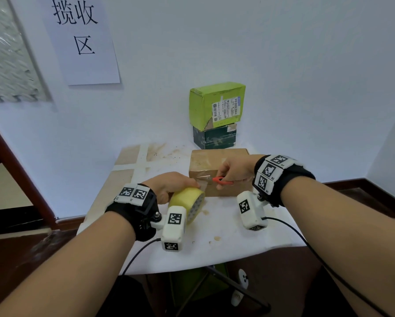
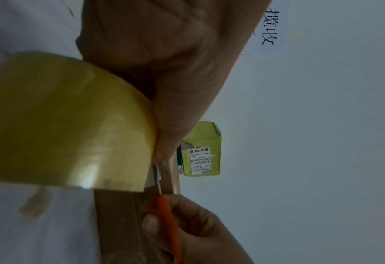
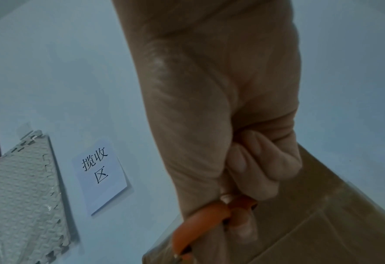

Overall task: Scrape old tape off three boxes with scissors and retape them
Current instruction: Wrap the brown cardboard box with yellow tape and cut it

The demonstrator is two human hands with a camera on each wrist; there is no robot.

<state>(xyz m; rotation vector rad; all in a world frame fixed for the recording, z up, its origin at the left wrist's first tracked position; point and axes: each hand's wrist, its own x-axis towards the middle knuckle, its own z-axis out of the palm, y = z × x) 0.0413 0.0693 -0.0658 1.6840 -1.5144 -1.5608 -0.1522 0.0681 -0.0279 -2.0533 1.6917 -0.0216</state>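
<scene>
A brown cardboard box (image 1: 217, 161) sits on the white table (image 1: 214, 236). My left hand (image 1: 169, 186) grips a yellow tape roll (image 1: 187, 207) just left of the box, with a clear strip of tape (image 2: 164, 171) stretched from the roll onto the box's front face. My right hand (image 1: 233, 172) holds orange-handled scissors (image 1: 221, 180), blades pointing left at that strip beside the left fingertips. The left wrist view shows the blades (image 2: 158, 180) against the tape, next to the roll (image 2: 65, 121). A green box (image 1: 217, 104) is stacked on a dark green box (image 1: 214, 138) behind.
The table stands in a corner of white walls, with a paper sign (image 1: 82, 40) and a foam mat (image 1: 6, 56) on the left wall. A taped brown patch (image 1: 132, 161) marks the table's far left. Cables (image 1: 306, 245) trail from both wrist cameras.
</scene>
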